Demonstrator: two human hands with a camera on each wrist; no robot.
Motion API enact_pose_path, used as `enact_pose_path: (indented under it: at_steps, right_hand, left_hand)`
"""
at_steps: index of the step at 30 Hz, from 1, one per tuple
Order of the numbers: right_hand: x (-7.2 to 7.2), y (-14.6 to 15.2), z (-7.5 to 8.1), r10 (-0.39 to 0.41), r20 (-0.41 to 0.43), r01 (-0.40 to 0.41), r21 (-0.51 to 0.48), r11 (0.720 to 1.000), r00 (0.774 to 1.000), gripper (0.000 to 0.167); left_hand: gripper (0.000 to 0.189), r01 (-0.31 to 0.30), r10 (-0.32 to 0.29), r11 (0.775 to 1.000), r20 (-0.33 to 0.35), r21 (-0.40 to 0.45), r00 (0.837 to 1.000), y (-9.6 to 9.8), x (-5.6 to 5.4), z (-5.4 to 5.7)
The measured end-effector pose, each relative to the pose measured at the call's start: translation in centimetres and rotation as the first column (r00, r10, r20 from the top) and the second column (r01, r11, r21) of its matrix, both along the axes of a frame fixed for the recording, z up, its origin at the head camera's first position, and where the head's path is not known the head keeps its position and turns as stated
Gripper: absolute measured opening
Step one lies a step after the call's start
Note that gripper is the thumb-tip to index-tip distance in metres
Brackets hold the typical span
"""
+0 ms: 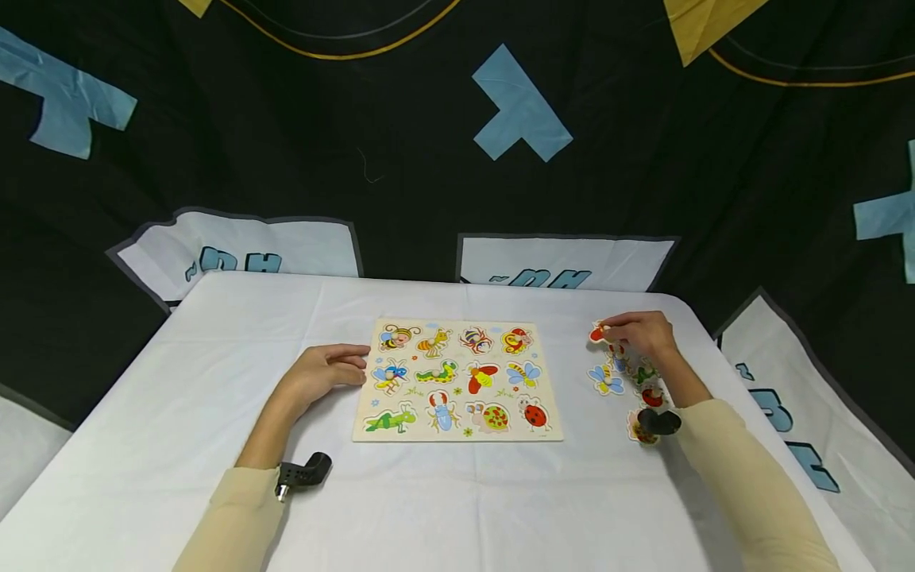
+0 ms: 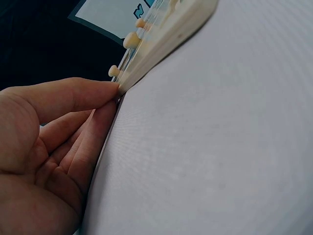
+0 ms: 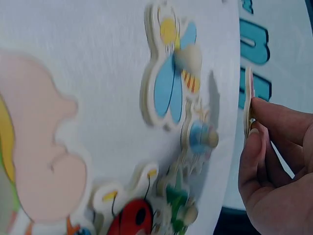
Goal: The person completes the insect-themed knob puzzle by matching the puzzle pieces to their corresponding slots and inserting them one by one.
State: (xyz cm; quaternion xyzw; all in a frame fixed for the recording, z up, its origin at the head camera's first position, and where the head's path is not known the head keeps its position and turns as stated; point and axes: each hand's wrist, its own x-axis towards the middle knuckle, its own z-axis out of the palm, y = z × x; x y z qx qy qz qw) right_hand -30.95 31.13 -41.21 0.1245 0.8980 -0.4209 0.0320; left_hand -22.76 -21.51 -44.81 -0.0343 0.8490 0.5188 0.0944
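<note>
The right hand (image 1: pixel 643 330) pinches a red piece (image 1: pixel 596 334) between thumb and finger, at the far end of the loose pieces (image 1: pixel 606 380). The left hand (image 1: pixel 322 373) rests its fingertips, not curled round anything, against the left edge of the board (image 1: pixel 443 437), which lies mid-table. A pinch on so small a piece could slip; a low right wrist might drag nearer pieces; a sideways push could slide the board.
</note>
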Motion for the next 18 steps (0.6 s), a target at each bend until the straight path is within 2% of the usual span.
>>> enact_pose_path:
  at_steps: [6, 18]
  right_hand:
    - [0.5, -1.7, 0.1, 0.073, 0.016, -0.074, 0.033, 0.997, 0.997, 0.037]
    - [1.5, -4.6, -0.1, 0.166, 0.038, -0.168, 0.062, 0.984, 0.985, 0.031]
  left_hand:
    - [0.058, 0.001, -0.001, 1.000, -0.003, 0.009, 1.000, -0.1, 0.0, -0.2]
    - [0.058, 0.002, -0.001, 1.000, -0.008, 0.008, 1.000, -0.1, -0.1, -0.3]
